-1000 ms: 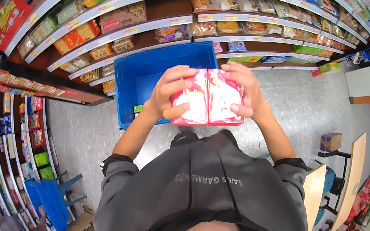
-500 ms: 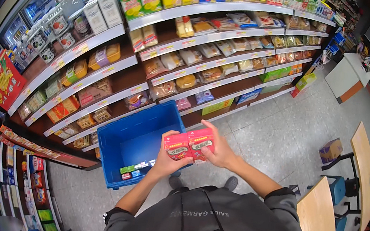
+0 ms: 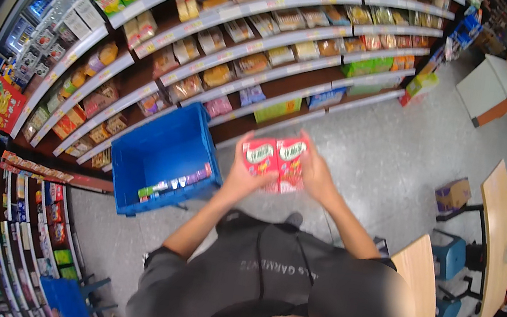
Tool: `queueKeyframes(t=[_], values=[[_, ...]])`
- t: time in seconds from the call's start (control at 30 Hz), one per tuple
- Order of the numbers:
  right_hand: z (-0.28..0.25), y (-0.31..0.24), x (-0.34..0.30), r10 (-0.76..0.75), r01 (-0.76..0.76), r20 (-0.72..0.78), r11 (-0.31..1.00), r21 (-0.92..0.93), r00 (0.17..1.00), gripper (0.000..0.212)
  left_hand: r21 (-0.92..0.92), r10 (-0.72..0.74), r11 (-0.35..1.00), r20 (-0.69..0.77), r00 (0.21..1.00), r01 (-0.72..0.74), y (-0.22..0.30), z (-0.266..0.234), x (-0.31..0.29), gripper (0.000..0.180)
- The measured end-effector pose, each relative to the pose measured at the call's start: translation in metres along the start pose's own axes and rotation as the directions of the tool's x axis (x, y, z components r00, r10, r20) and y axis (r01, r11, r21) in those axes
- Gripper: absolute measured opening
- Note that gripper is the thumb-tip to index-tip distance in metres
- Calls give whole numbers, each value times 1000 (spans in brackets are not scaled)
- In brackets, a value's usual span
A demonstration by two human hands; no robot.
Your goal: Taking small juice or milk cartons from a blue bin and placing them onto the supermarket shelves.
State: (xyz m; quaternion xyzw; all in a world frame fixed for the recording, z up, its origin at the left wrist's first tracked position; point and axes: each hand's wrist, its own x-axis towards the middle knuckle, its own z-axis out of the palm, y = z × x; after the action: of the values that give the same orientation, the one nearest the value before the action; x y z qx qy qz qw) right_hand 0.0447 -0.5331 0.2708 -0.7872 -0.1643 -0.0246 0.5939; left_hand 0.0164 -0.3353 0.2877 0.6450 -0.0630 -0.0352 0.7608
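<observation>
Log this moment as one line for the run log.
left hand: holds red packets | right hand: same packets | blue crate: on floor, by the left hand | shelves: stocked, ahead

Both forearms rise from the lower middle of the frame toward its centre, sleeves pushed up to the elbows; the left hand (image 3: 238, 179) and right hand (image 3: 317, 180) sit close together just above centre, fingers curled in a grip, thumbs facing inward, wrists slightly bent.
</observation>
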Motion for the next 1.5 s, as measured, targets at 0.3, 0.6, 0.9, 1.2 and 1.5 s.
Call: queueKeyframes(t=[0.3, 0.6, 0.9, 1.2, 1.5], values=[[-78, -2, 2, 94, -100, -183, 995, -21, 979, 54, 129, -97, 988, 131, 987, 80, 4, 66, 65, 94], [-136, 55, 32, 109, -153, -305, 980, -124, 946, 43, 130, -102, 989, 265, 959, 69, -45, 111, 144, 87], [-236, 80, 156, 106, -206, -329, 936, -285, 938, 46, 57, 17, 997, 469, 883, -49, -54, 151, 299, 82], [-335, 65, 280, 24, -89, -234, 959, -270, 972, 52, 18, 247, 953, 531, 810, -302, -21, 186, 454, 81], [-401, 54, 351, 6, -54, -217, 975, -214, 976, 60, -42, 594, 722, 549, 587, -691, 21, 207, 551, 73]])
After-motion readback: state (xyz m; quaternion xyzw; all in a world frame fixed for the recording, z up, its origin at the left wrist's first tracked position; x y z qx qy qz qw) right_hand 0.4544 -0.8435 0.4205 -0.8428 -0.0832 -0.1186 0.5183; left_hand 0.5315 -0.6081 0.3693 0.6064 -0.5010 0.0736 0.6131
